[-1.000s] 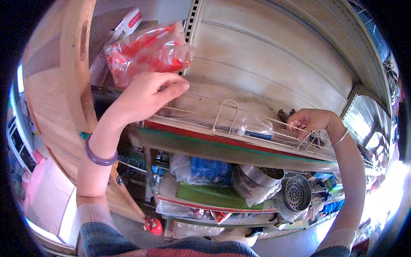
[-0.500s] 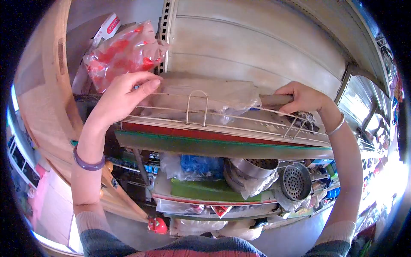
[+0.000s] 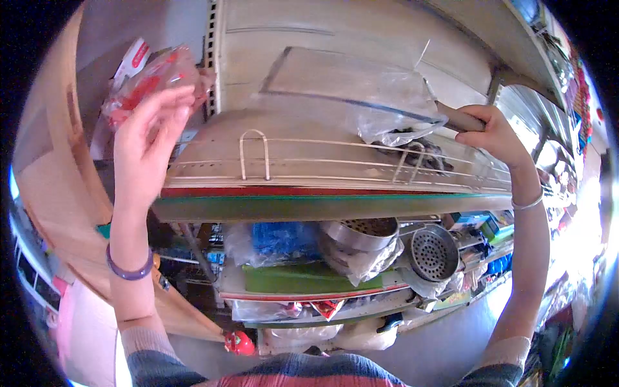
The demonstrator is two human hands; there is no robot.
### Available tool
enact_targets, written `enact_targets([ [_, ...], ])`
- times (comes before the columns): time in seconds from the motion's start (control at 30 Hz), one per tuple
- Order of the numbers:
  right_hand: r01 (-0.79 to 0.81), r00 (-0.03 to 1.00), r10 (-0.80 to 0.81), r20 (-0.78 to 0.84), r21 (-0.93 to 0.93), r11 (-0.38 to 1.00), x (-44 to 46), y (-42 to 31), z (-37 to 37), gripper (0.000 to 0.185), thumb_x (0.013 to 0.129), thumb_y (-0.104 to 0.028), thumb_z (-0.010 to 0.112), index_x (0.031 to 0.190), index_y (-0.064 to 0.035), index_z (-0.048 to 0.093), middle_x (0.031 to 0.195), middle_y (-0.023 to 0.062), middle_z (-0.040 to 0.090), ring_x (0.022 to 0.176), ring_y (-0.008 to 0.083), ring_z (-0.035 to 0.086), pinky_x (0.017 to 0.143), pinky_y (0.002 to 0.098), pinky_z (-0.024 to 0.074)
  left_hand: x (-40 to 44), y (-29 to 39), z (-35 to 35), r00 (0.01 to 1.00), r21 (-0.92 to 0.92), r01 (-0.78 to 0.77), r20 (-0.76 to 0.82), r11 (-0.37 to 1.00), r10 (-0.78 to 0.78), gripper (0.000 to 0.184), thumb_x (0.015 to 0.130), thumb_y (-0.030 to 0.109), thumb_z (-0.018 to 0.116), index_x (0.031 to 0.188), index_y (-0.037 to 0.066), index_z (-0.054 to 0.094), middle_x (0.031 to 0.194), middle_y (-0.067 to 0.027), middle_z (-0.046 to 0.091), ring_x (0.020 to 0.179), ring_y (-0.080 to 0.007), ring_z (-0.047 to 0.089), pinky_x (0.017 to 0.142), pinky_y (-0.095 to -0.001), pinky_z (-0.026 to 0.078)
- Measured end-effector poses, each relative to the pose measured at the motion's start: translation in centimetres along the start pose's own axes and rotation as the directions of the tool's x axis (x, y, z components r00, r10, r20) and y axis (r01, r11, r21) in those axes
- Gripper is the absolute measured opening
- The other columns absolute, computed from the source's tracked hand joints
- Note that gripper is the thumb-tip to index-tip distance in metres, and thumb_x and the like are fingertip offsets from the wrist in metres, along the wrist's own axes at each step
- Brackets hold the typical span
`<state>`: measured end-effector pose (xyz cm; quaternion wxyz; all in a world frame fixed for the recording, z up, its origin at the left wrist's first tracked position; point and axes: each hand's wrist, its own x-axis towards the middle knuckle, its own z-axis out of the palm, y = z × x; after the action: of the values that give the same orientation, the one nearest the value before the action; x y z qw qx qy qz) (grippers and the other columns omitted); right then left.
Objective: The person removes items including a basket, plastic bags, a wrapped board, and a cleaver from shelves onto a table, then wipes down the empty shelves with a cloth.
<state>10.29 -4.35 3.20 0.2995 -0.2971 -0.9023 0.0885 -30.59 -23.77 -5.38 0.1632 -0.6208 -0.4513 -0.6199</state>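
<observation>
My right hand (image 3: 498, 134) is wrapped around the grey-brown handle (image 3: 461, 119) of a large, broad-bladed cleaver (image 3: 335, 80). Clear plastic covers its blade, bunched near the handle. The cleaver is raised above the upper shelf (image 3: 219, 138), its blade pointing left. My left hand (image 3: 151, 138) is up at the left with its fingers loosely bent and apart, holding nothing. Behind it is a red-and-clear plastic bag (image 3: 151, 80), partly hidden by the fingers. I cannot tell whether they touch.
A low wire rail (image 3: 329, 143) runs along the upper shelf's front. Dark items (image 3: 419, 155) lie near its right end. Below stand metal pots (image 3: 361, 233) and a perforated pan (image 3: 434, 255). A wooden frame (image 3: 55, 129) borders the left side.
The cleaver has risen off the shelf, lifted by my right hand, and its blade has tilted up. My left hand has shifted left, away from the rail. The view has moved slightly.
</observation>
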Motion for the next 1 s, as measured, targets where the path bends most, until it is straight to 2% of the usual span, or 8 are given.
enact_targets([
  [0.1, -0.069, 0.995, 0.069, -0.072, 0.001, 0.998, -3.0, 0.7, -1.7, 0.035, 0.069, -0.014, 0.074, 0.098, 0.0029, 0.063, 0.081, 0.0004, 0.061, 0.073, 0.0076, 0.053, 0.068, 0.0223, 0.0438, -1.4, 1.5, 1.8, 0.992, 0.076, -0.116, 0.063, 0.99, 0.111, 0.025, 0.088, 0.013, 0.058, 0.109, 0.0, 0.06, 0.101, -0.0089, 0.064, 0.089, -0.0139, 0.06, 0.082, -0.0266, 0.045],
  [0.33, -0.138, 0.901, 0.057, -0.431, -0.16, 0.977, -11.8, -1.1, -2.1, 0.035, 0.069, -0.01, 0.073, 0.1, 0.0022, 0.063, 0.083, 0.0022, 0.063, 0.077, 0.0085, 0.056, 0.072, 0.0244, 0.0455, -6.5, 5.4, 10.8, 0.903, -0.499, 0.043, 0.39, 0.865, 0.18, 0.047, 0.083, 0.019, 0.064, 0.123, 0.001, 0.049, 0.114, -0.0132, 0.058, 0.104, -0.0198, 0.057, 0.087, -0.0314, 0.045],
  [0.43, -0.313, 0.801, 0.147, -0.58, -0.196, 0.929, -16.9, -2.3, 0.0, 0.041, 0.068, -0.011, 0.073, 0.105, 0.0013, 0.061, 0.089, 0.0052, 0.065, 0.08, 0.0105, 0.059, 0.072, 0.0253, 0.0472, -8.4, 7.2, 15.8, 0.83, -0.691, 0.267, 0.519, 0.672, 0.204, 0.069, 0.085, 0.037, 0.061, 0.137, 0.001, 0.032, 0.132, -0.0154, 0.046, 0.118, -0.0233, 0.048, 0.097, -0.0349, 0.037],
  [0.57, -0.498, 0.698, 0.185, -0.692, -0.282, 0.82, -24.8, -4.5, 5.2, 0.046, 0.065, -0.011, 0.079, 0.107, -0.0002, 0.062, 0.093, 0.0069, 0.066, 0.086, 0.0105, 0.059, 0.076, 0.0267, 0.0484, -10.7, 11.7, 22.3, 0.808, -0.833, 0.517, 0.551, 0.198, 0.21, 0.071, 0.084, 0.031, 0.063, 0.139, 0.001, 0.028, 0.136, -0.0174, 0.041, 0.123, -0.027, 0.043, 0.1, -0.0367, 0.035],
  [0.6, -0.53, 0.637, 0.201, -0.744, -0.232, 0.816, -26.6, -5.3, 7.3, 0.043, 0.064, -0.014, 0.079, 0.102, -0.0027, 0.063, 0.087, 0.0083, 0.065, 0.081, 0.0164, 0.061, 0.073, 0.0294, 0.0487, -11.5, 12.6, 23.8, 0.788, -0.82, 0.57, 0.563, 0.049, 0.248, 0.065, 0.085, 0.008, 0.062, 0.14, 0.003, 0.026, 0.136, -0.0168, 0.039, 0.123, -0.0243, 0.043, 0.1, -0.0355, 0.034],
  [0.7, -0.634, 0.62, 0.117, -0.776, -0.408, 0.657, -30.6, -8.5, 11.7, 0.036, 0.06, -0.015, 0.078, 0.092, -0.0063, 0.065, 0.076, 0.0088, 0.063, 0.07, 0.024, 0.06, 0.064, 0.0327, 0.0484, -15.2, 16.0, 26.8, 0.704, -0.669, 0.71, 0.675, -0.222, 0.218, 0.043, 0.085, 0.008, 0.062, 0.123, 0.0, 0.044, 0.118, -0.0103, 0.053, 0.108, -0.0152, 0.05, 0.094, -0.0304, 0.039],
  [0.8, -0.795, 0.478, 0.255, -0.841, -0.29, 0.533, -35.1, -11.2, 15.7, 0.034, 0.06, -0.015, 0.078, 0.09, -0.0076, 0.065, 0.074, 0.0074, 0.062, 0.066, 0.0242, 0.058, 0.061, 0.033, 0.0478, -19.7, 19.8, 28.0, 0.557, -0.496, 0.815, 0.814, -0.3, 0.168, 0.026, 0.086, 0.01, 0.06, 0.108, 0.0, 0.051, 0.106, -0.0065, 0.058, 0.097, -0.011, 0.053, 0.087, -0.0276, 0.042],
  [1.0, -0.952, 0.26, 0.357, -0.897, -0.177, 0.248, -44.2, -14.6, 19.2, 0.035, 0.065, -0.021, 0.076, 0.096, -0.0092, 0.062, 0.074, 0.0077, 0.061, 0.067, 0.0257, 0.058, 0.061, 0.0353, 0.0473, -29.5, 26.0, 32.9, 0.183, -0.06, 0.947, 0.908, -0.317, 0.376, 0.017, 0.087, 0.01, 0.057, 0.103, 0.004, 0.056, 0.096, -0.0031, 0.062, 0.087, -0.0119, 0.058, 0.079, -0.026, 0.045],
])
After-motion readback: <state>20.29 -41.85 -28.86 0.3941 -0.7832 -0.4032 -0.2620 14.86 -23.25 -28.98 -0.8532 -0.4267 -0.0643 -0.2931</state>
